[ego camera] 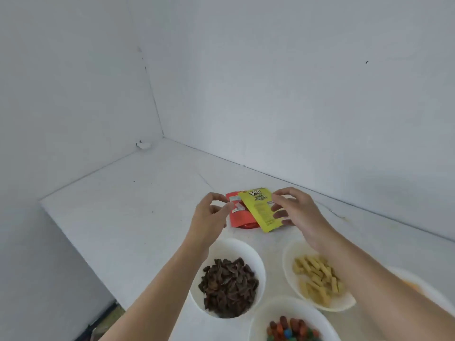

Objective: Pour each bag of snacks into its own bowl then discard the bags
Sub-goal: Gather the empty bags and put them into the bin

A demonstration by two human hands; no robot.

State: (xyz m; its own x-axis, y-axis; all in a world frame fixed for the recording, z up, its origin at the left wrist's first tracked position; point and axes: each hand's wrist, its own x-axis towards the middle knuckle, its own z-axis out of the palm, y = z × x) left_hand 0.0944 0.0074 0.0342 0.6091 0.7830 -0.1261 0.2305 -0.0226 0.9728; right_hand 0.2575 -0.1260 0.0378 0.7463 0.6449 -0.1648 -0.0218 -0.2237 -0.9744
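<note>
A yellow snack bag (261,209) lies partly over a red snack bag (238,215) on the white table, beyond the bowls. My right hand (293,212) has its fingers on the yellow bag's right edge. My left hand (211,212) hovers at the red bag's left edge with fingers spread, holding nothing that I can see. A white bowl (256,257) holds dark brown snacks. Another white bowl (288,262) holds pale yellow sticks. A third bowl (266,313) at the bottom holds coloured candies.
An orange-tinted bowl (423,289) shows at the right edge behind my right forearm. White walls enclose the table at the back and left. The table's left edge (81,247) drops to a dark floor.
</note>
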